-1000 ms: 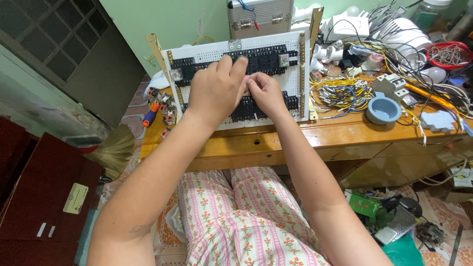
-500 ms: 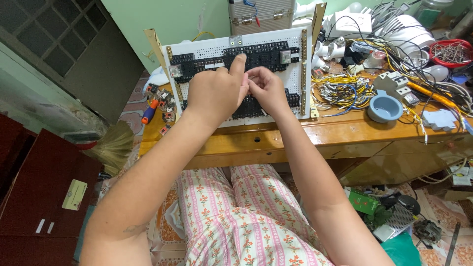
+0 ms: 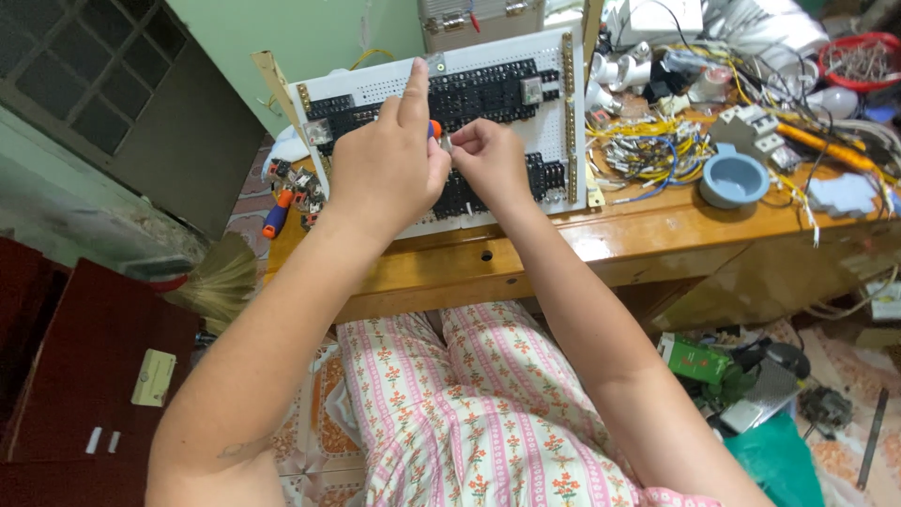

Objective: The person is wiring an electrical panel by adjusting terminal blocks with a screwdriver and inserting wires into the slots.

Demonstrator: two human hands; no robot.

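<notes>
Over the white board (image 3: 488, 80) on the counter (image 3: 563, 253), already carrying two rows of black blocks (image 3: 469, 94), the left hand (image 3: 389, 169) grips an orange-tipped tool (image 3: 435, 128) while the right hand (image 3: 488, 160) pinches a small metal part (image 3: 448, 144), yellow wires (image 3: 648, 150) lying loose beside.

place: a home electrical workbench, part workshop, part living room
landmark: wooden table (image 3: 601, 249), varnished, crowded with parts
on the table, middle: white perforated panel (image 3: 488, 84) carrying rows of black terminal blocks (image 3: 469, 94)
on the table, right: bundles of yellow wires (image 3: 648, 150), a blue tape roll (image 3: 733, 177), a red basket (image 3: 859, 61) of small hardware
left of the table: a straw broom (image 3: 221, 282), a dark red cabinet (image 3: 66, 376)
under the table, right: tools and bags on a patterned floor (image 3: 845, 455)
</notes>
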